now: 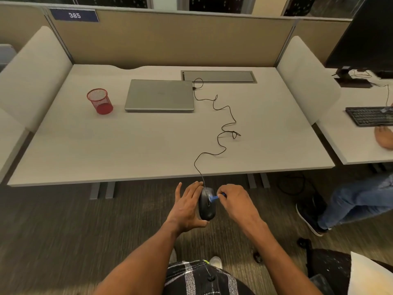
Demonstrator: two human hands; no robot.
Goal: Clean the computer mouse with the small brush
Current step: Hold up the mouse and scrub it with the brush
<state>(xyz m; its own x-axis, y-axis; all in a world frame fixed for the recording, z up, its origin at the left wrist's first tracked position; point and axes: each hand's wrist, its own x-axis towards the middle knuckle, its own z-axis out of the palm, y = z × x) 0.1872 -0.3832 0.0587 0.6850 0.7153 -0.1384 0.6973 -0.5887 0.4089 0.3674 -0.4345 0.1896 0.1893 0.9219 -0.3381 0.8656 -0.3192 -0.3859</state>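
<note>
The mouse (206, 204) is held off the desk (148, 145), just before its near edge, left hand (187, 206) fingers wrapped round it. Right hand (235, 202) fingers pinch the brush (213, 198) at the wheel. The cable (223, 128) could snag; hard strokes might twist the mouse loose.

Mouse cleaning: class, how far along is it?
Done: the left hand has lifted the mouse off the desk. In hand: the right hand holds the small blue brush against its top. Left: remaining surfaces; cleanliness can't be judged.
</note>
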